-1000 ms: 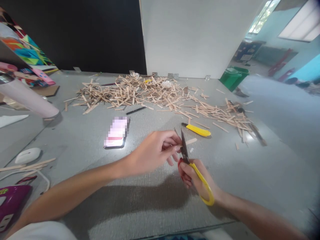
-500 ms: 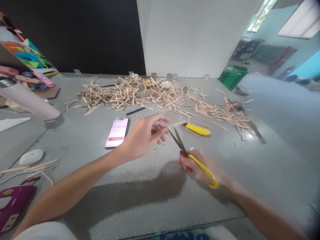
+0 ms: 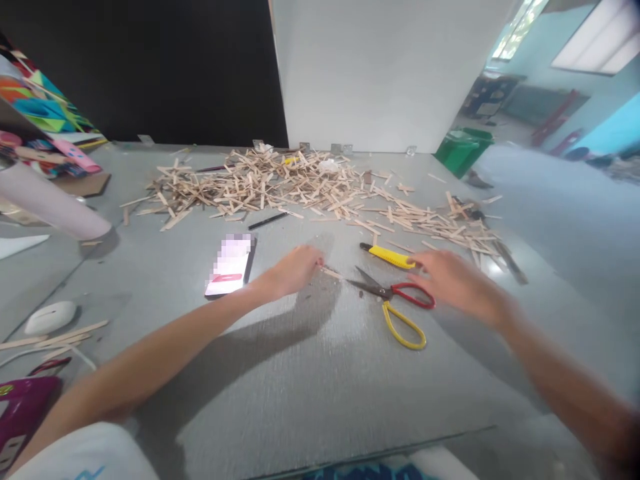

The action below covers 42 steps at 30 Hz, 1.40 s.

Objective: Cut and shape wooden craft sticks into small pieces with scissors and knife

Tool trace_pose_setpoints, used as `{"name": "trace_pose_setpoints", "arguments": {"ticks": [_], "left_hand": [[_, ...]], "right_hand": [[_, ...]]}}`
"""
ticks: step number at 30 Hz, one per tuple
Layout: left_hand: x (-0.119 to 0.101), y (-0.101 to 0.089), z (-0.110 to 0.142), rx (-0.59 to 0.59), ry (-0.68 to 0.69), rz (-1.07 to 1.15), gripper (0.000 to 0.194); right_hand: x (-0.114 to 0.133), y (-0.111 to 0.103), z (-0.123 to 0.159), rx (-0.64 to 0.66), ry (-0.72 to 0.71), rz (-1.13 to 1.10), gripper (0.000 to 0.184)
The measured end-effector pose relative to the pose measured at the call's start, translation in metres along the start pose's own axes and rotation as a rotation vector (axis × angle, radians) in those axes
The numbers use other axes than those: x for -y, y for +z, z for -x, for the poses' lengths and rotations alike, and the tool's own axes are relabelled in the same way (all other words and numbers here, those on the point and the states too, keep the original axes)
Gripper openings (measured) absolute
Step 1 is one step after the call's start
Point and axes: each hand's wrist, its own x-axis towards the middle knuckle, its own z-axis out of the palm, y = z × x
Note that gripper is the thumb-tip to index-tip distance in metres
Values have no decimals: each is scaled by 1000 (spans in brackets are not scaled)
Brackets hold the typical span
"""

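Near the middle of the table, my left hand [image 3: 297,267] is closed in a pinch on the end of a short piece of wooden stick [image 3: 332,273]. The scissors [image 3: 384,292], with one red and one yellow handle loop, lie on the table with blades parted, their tips close to that stick. My right hand [image 3: 453,280] is just beyond the red loop. Its fingertips meet the rear end of a yellow utility knife [image 3: 387,255] lying on the table; blur hides whether they grip it.
A wide heap of wooden sticks [image 3: 270,183] spreads along the back, below black and white panels. A phone [image 3: 231,267] and a black pen [image 3: 268,221] lie left of centre. Further left are a pale bottle [image 3: 60,203], a white mouse [image 3: 51,318] and a purple device [image 3: 25,413].
My right hand has let go of the scissors, which now lie on the table, and moved right and up to the utility knife. My left hand has lowered toward the tabletop with the stick.
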Motion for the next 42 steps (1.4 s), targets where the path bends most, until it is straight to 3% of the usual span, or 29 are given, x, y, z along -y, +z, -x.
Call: {"name": "trace_pose_setpoints", "arguments": {"ticks": [4,8,11,14,18,22,24,27,30,35,42], "left_hand": [[-3,11,-1,-14,30,-31,22],[-8,15,5,-5,69,-39,22],[-15,17,16,-3,65,-45,28],[-27,14,31,-6,42,-48,37],[-47,5,51,-3,-63,-84,34],[-64,3,65,7,-220,-173,38],[-69,8,71,28,-202,-198,35],[-70,21,78,92,-61,-165,25],[-67,33,80,139,50,-131,25],[-56,34,68,76,111,-168,33],[-27,25,37,4,110,-240,33]], "right_hand": [[-1,3,-64,36,-88,64,26],[-1,27,-123,17,-98,120,30],[-3,45,-147,11,-61,160,25],[0,51,-154,-20,-40,181,27],[20,46,-133,-55,-133,146,28],[55,42,-78,10,-340,79,27],[71,44,-43,52,-419,68,28],[83,48,2,81,-566,27,27],[74,52,27,63,-526,-32,21],[28,60,33,93,-340,-56,64],[-18,53,30,167,-169,-90,63]]}}
